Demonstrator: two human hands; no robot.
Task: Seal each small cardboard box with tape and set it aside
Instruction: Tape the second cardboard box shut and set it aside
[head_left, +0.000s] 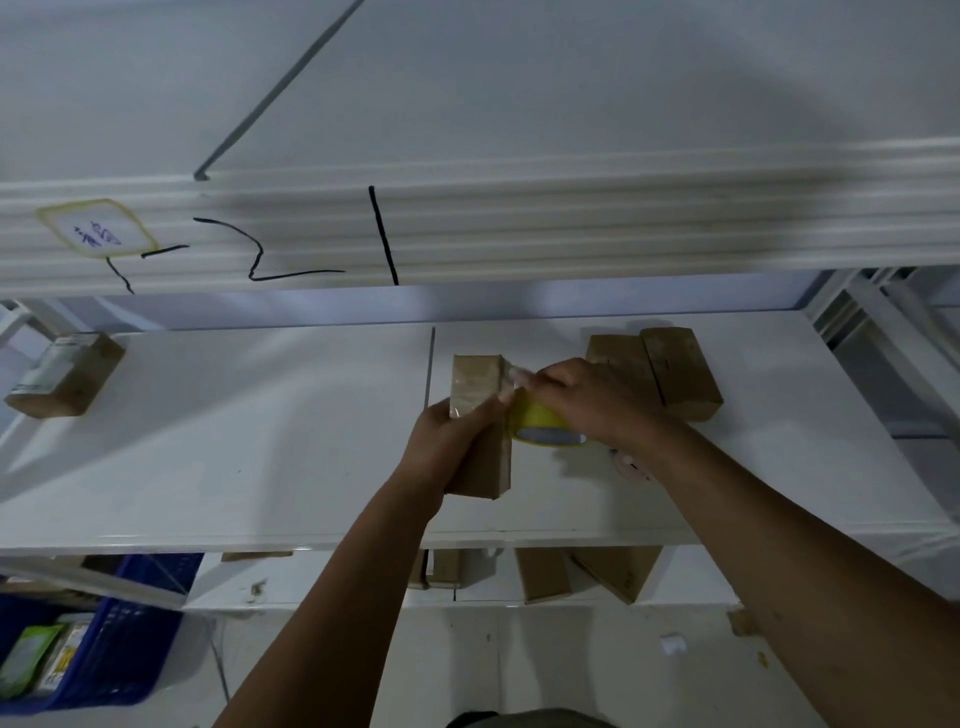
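At 9 o'clock on the white shelf (260, 415), well apart from everything else, 1 cardboard box with a pale label (65, 375) lies tilted on its side; below it, toward 7 o'clock, a blue crate (130, 639) under the shelf holds green packets (26, 660); above, toward 10 o'clock, a yellow-edged label (96, 228) with blue writing sits on the blurred upper shelf edge beside black marker lines. Near the centre, the left hand (447, 441) is clamped around the small cardboard box (478, 415), which stands on end on the shelf with its taped face catching the light; the fingers wrap its left side and front; just at 3 o'clock from that box, the yellow tape roll (540, 423) touches its right edge, with a clear strip (511, 376) running from the roll up to the box's top right corner. The right hand (597, 400) is closed over the top of the roll, fingertips pressing at the strip by the corner; behind this hand, toward 1 o'clock, 2 more cardboard boxes (675, 374) stand side by side, touching each other. Beneath the shelf front, at 5 o'clock, further brown boxes (587, 571) lean on a lower level.
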